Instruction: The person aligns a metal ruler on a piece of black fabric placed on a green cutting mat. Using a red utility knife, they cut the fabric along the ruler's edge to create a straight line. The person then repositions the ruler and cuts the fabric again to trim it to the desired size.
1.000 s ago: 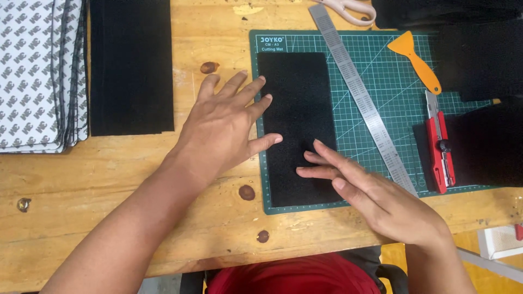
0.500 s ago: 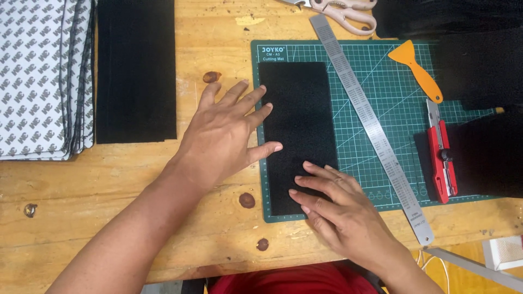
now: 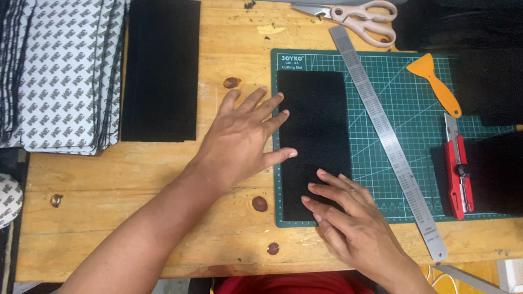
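Note:
A black rectangular sheet [image 3: 316, 125] lies upright along the left side of a green cutting mat [image 3: 392, 109]. My left hand [image 3: 242, 139] rests flat with fingers spread, its fingertips on the sheet's left edge and its palm on the wooden table. My right hand [image 3: 348, 212] lies flat on the sheet's lower right corner, fingers pointing left. Neither hand holds anything.
A steel ruler [image 3: 387, 136] lies diagonally across the mat. A red utility knife [image 3: 457, 169] and an orange scraper [image 3: 436, 84] sit at the right. Scissors [image 3: 354, 16] lie at the top. A stack of black sheets [image 3: 160, 71] and patterned white sheets [image 3: 60, 76] sit left. Black material [image 3: 490, 76] covers the right.
My left hand has slid left, now mostly off the black sheet. My right hand has moved down to the sheet's lower right corner. The view has shifted.

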